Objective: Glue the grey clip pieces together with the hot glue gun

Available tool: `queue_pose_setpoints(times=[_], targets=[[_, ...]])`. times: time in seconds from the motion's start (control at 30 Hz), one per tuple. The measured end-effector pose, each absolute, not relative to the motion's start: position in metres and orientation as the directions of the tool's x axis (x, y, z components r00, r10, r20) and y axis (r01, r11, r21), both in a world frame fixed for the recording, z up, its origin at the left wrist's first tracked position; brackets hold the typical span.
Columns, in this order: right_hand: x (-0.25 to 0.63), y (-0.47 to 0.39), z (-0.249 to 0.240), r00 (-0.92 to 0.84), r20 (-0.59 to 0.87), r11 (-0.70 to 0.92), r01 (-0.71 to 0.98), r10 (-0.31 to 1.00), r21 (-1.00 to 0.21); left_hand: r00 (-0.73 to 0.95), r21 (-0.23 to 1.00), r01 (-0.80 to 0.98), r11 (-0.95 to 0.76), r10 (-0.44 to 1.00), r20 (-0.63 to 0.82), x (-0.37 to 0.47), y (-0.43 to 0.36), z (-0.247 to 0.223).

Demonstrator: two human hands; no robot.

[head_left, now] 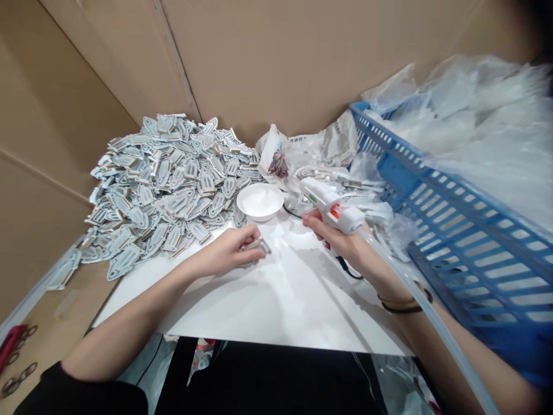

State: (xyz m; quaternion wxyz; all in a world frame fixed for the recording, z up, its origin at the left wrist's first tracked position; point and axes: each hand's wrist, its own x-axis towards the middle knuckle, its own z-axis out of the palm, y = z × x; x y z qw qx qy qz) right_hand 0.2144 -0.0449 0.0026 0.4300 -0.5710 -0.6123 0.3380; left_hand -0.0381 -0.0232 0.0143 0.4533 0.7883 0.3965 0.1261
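Observation:
My right hand [334, 233] is wrapped round the handle of a white hot glue gun [326, 202], whose nozzle points up and to the left. A long translucent glue stick [415, 291] runs out of its back and down past my forearm. In my left hand [242, 248], low over the white table [276, 294], is a small grey plastic part [259, 245], pinched between thumb and fingers and mostly hidden by them. Beyond the hands stands a shallow white bowl [260, 200].
A big heap of grey plastic parts [177, 184] covers the table's back left. On the right, a blue plastic crate [458, 213] holds clear plastic bags [488, 127]. Crumpled packaging [328, 144] and more parts lie behind the glue gun. Cardboard walls [276, 63] enclose the back.

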Motion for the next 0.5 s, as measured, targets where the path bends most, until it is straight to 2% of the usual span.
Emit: queue_pose_setpoints(times=[0.07,0.17,0.3,0.5], targets=[[0.214,-0.047,0.008,0.001,0.111,0.101,0.402,0.994,-0.910,0.592,0.940,0.336,-0.054,0.789,-0.166,-0.030,-0.023,0.011],[0.213,-0.048,0.016,-0.060,0.042,0.063,0.397,0.997,-0.916,0.504,0.991,0.073,0.110,0.854,-0.131,-0.017,-0.020,0.005],[0.215,-0.049,0.022,-0.108,-0.039,0.007,0.400,0.993,-0.917,0.400,0.980,-0.101,0.171,0.909,-0.118,-0.006,-0.018,-0.005],[0.213,-0.055,0.022,-0.182,-0.048,0.043,0.466,0.982,-0.883,0.284,0.977,-0.173,0.127,0.956,-0.074,-0.007,-0.024,-0.020]])
